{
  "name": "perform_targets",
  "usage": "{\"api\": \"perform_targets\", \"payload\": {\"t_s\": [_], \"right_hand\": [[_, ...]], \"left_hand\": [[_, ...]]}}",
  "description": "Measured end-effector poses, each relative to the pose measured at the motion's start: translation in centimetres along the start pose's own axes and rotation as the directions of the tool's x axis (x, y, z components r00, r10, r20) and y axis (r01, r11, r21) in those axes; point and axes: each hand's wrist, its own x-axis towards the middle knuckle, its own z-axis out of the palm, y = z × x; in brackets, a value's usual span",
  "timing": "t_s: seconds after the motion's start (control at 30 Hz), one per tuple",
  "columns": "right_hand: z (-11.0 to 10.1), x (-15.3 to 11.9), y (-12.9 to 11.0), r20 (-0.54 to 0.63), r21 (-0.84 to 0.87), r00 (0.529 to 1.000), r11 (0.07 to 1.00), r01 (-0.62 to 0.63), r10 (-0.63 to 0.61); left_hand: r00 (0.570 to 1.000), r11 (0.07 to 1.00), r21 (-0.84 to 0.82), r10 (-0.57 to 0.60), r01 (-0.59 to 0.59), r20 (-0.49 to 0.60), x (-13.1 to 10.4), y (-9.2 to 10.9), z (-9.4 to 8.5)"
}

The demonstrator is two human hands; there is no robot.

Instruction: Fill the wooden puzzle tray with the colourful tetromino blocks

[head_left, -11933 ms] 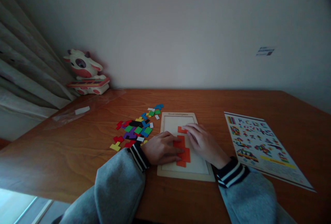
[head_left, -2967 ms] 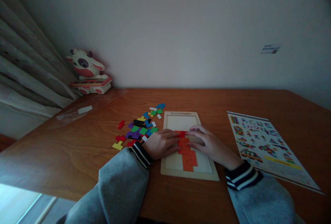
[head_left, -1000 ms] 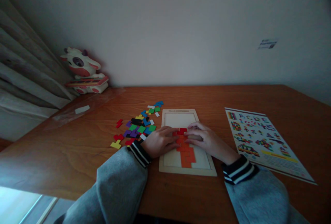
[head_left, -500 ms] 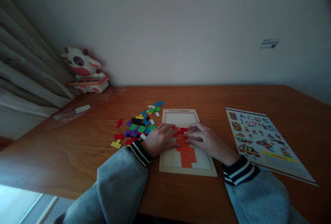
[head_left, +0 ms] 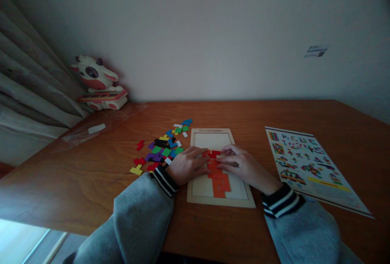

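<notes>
A light wooden puzzle tray lies in front of me, with orange flat puzzle pieces joined in a column on its base. At the column's upper end sits a dark red puzzle piece. My left hand reaches over the tray's left rim, fingers stretched and apart, their tips touching the upper orange pieces. From the other side comes my right hand, its fingers extended and somewhat spread. Its fingertips rest at the right end of the red piece and the neighbouring orange one. The fingers partly cover these upper pieces.
Left of the tray, loose coloured pieces lie in a scattered heap. A printed pattern sheet is on the wooden table to the right. A toy cow stands at the back left by the curtain.
</notes>
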Motion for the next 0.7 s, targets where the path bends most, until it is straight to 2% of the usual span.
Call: {"api": "perform_targets", "payload": {"t_s": [0.7], "right_hand": [[0.40,0.00,0.31,-0.015,0.021,1.000,1.000,0.023,-0.023]], "left_hand": [[0.996,0.998,-0.001,0.058,-0.058,-0.064,0.10,-0.14,0.30]]}}
